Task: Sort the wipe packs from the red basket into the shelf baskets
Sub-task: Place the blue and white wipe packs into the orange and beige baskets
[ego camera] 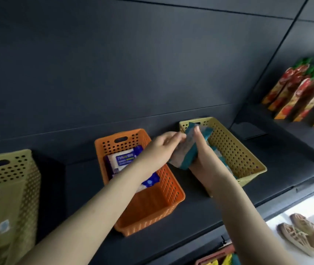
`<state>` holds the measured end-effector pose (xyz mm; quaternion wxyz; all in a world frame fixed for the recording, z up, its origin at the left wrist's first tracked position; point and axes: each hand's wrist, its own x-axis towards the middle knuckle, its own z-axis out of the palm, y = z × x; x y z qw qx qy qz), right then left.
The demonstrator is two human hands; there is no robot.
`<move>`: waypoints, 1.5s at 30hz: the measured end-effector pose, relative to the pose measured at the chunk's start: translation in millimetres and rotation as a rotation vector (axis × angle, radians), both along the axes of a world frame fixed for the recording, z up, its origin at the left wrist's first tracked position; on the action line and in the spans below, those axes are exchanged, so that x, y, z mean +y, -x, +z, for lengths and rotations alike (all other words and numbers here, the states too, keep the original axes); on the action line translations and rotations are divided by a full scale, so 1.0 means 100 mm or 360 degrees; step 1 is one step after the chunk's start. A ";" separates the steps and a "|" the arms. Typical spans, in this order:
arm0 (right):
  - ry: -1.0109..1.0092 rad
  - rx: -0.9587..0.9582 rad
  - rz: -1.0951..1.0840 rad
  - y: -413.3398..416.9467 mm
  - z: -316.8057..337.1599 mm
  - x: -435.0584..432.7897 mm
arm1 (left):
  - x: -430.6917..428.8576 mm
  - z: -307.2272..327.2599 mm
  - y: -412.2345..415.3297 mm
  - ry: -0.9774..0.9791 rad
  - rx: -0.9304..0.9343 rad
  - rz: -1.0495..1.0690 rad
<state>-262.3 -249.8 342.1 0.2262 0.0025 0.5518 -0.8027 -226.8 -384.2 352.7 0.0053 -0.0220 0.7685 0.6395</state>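
Step in hand: you're dropping off one teal wipe pack (pixel 187 150), so you're mid-sort, on the placing part.

Where the pack is: it's hanging tilted over the near-left corner of the yellow basket (pixel 234 150), above the rim and not inside yet.

Right grip: your right hand (pixel 200 150) is wrapping the pack from below and the right, with the thumb lying up along its face, so it's clamped on the pack.

Left grip: your left hand (pixel 162 148) is reaching in over the orange basket (pixel 152 213), and its fingers are pinching the pack's upper left edge. It's a bit blurry, but it's looking clamped too.

Yellow basket contents: something pale with a teal edge is lying inside under your right wrist. I'm guessing it's a matching pack.

Orange basket: it's holding white packs with blue and purple print (pixel 122 159), so that's not where the teal goes.

Third basket: an olive basket (pixel 18 188) is sitting well apart, at the left end of the shelf (pixel 200 203).

Red basket: only a sliver of the red basket (pixel 215 258) is showing at the bottom edge, with a few coloured bits poking up, so I'm betting more packs are waiting.

Next move: I'm thinking you carry the pack right, past the rim, lay it flat on the one inside and let go with both hands. Watch the corner, since the pack is sitting right over it and could catch.
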 end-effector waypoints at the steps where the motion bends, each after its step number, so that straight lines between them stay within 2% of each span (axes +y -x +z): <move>1: 0.0102 -0.0088 -0.0107 0.08 -0.03 0.16 | 0.14 -0.02 0.10 -0.0026 -0.0008 -0.0072; 4: 0.0179 -0.0268 -0.0356 0.36 -0.11 0.68 | 0.44 -0.09 0.38 -0.0014 0.0039 -0.0039; 7: 0.0064 -0.0325 -0.0437 0.64 -0.22 1.14 | 0.61 -0.26 0.65 0.0039 0.0002 0.0077; 12: -0.0119 -0.0360 -0.0411 1.00 -0.39 1.57 | 0.85 -0.56 0.92 0.0212 -0.0215 0.0157; 17: -0.0255 -0.0327 -0.0258 1.24 -0.45 1.58 | 0.91 -0.75 1.01 0.0363 -0.0263 0.0138; 20: -0.0419 -0.0174 -0.0072 1.40 -0.49 1.53 | 0.88 -0.80 1.03 0.0339 -0.0283 0.0125; 22: -0.0828 0.0064 0.0097 1.54 -0.51 1.54 | 0.86 -0.81 1.03 0.0323 -0.0277 0.0108; 25: -0.1514 0.0479 0.0702 1.72 -0.46 1.53 | 0.85 -0.82 1.03 0.0353 -0.0271 0.0094; 30: -0.2017 0.0768 0.1642 1.76 -0.40 1.45 | 0.83 -0.82 1.04 0.0327 -0.0263 0.0103; 32: -0.2081 0.0836 0.1886 1.74 -0.47 1.39 | 0.83 -0.82 1.05 0.0326 -0.0268 0.0108; 34: -0.2087 0.0947 0.1969 1.72 -0.56 1.33 | 0.83 -0.82 1.05 0.0330 -0.0272 0.0109; 38: -0.1938 0.0976 0.1944 1.69 -0.66 1.29 | 0.83 -0.82 1.04 0.0315 -0.0277 0.0103; 45: -0.1937 0.1191 0.1856 1.69 -0.70 1.37 | 0.83 -0.82 1.05 0.0306 -0.0274 0.0101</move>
